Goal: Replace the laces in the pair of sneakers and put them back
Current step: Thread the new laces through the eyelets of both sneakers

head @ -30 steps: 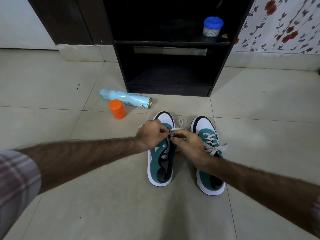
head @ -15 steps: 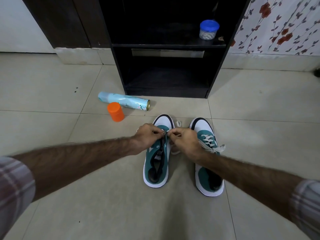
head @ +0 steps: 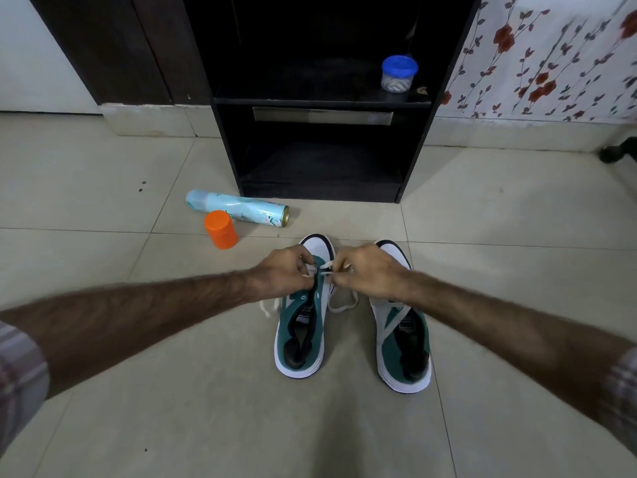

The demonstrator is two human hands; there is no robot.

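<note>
Two teal and white sneakers stand side by side on the tiled floor, toes pointing away from me. Over the front eyelets of the left sneaker (head: 300, 339) my left hand (head: 282, 274) and my right hand (head: 368, 274) each pinch a part of its white lace (head: 341, 307). Loose lace ends trail onto the floor on both sides of that shoe. My right forearm crosses over the right sneaker (head: 405, 343) and hides its laces.
A black open shelf unit (head: 320, 108) stands just beyond the shoes, with a blue-lidded jar (head: 399, 73) on its upper shelf. A light blue spray can (head: 238, 209) lies on the floor beside an orange cap (head: 220, 230). Floral wall at right.
Both hands have stayed at the left sneaker's front eyelets. A lace loop now lies on the floor between the two shoes. The camera has shifted slightly.
</note>
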